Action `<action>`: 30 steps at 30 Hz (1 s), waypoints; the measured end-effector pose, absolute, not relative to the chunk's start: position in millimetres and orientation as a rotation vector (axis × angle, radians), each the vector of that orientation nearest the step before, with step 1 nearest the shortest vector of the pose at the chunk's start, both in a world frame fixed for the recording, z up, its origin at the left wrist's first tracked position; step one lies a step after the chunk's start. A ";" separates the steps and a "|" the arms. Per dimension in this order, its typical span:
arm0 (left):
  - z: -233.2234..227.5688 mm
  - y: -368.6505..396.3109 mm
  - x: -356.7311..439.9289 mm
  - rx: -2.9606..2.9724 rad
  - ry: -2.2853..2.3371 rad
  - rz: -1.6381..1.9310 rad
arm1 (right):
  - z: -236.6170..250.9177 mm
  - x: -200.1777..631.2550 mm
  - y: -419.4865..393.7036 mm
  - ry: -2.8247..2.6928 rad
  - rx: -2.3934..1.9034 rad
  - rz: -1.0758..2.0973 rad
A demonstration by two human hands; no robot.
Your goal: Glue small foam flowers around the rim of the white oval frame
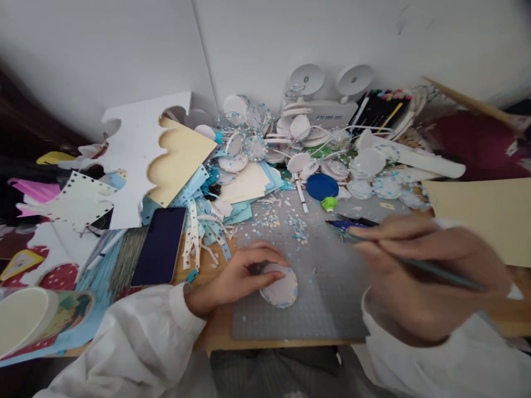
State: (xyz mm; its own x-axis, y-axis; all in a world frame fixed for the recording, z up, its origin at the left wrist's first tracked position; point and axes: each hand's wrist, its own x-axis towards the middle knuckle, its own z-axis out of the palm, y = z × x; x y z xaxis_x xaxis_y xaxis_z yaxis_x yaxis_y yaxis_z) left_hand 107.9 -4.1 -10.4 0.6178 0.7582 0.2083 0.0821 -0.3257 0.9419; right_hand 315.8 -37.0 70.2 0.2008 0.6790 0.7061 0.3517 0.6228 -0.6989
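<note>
My left hand holds a round white disc down on the grey cutting mat, thumb on its face and fingers curled at its far edge. Small pale blue and cream paper bits line the disc's rim. In the air over the right of the mat, my right hand is closed on a thin teal pen-like tool. Motion blurs this hand, so the tool's exact kind cannot be made out. Loose paper confetti lies on the mat beyond the disc.
A dark phone and punched paper strips lie left. Behind are a blue lid, a green cap, a white marker and several decorated discs. A paper cup stands at the front left.
</note>
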 end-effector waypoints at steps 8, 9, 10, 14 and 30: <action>-7.0 -4.4 104.2 1.647 0.625 0.982 | 36.5 304.6 -48.6 -2.148 -0.763 -0.146; -6.8 -4.4 103.5 1.594 0.624 0.985 | 33.4 302.2 -49.2 -2.185 -0.780 -0.153; -6.6 -4.3 102.9 1.545 0.627 0.981 | 29.9 299.9 -50.1 -2.222 -0.781 -0.161; -7.3 -4.1 102.3 1.428 0.659 0.898 | 11.4 294.0 -53.9 -2.328 -0.744 -0.183; -14.0 -6.3 108.7 1.092 0.833 0.909 | 8.3 284.0 -49.5 -2.210 -0.760 -0.117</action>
